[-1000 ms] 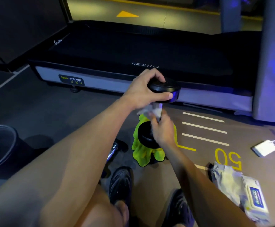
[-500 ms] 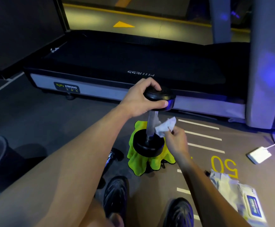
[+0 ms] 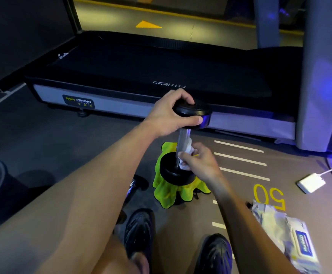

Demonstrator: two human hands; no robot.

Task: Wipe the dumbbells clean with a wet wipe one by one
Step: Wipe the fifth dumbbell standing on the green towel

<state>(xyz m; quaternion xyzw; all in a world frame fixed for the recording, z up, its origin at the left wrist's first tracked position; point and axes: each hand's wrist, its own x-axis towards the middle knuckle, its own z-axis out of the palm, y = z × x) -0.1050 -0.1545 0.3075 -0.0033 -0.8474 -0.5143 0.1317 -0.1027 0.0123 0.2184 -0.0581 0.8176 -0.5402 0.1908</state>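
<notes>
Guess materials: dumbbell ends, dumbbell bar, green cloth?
Dumbbell ends: matte black, likely rubber or coated metal, with a dull sheen. Bar: bright, reflective, probably chromed steel. Green cloth: soft draping folds, looks like microfibre, though I can't be sure.

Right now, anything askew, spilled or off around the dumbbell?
Nothing spilled or damaged. The dumbbell stands on end on a rumpled yellow-green cloth, steadied by the left hand on its top weight while the right hand presses the wet wipe to its handle. The wipe pack lies crumpled on the floor.
</notes>
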